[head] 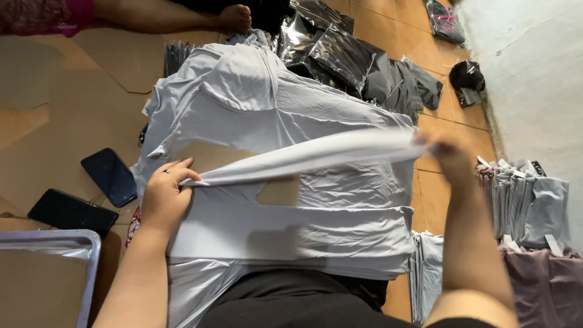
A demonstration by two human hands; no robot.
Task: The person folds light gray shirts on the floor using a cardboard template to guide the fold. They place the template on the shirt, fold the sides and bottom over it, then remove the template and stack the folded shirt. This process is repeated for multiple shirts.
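A light grey garment (pixel 291 109) lies spread over a stack of the same cloth in front of me. My left hand (pixel 165 193), a ring on one finger, pinches the near end of a fold of this cloth. My right hand (pixel 448 155) grips the other end, blurred with motion, so that the fold is stretched as a band (pixel 316 155) above the pile. A piece of brown cardboard (pixel 279 189) shows under the band, lying on the garment. Folded grey layers (pixel 291 234) lie nearest me.
Two dark phones (pixel 110 176) (pixel 71 212) lie on flattened cardboard at left. A grey tray corner (pixel 54 243) sits bottom left. Shiny dark packed bags (pixel 340 54) lie at the back, folded garments (pixel 528 203) stand stacked at right by a white wall. Another person's leg (pixel 182 15) rests at top.
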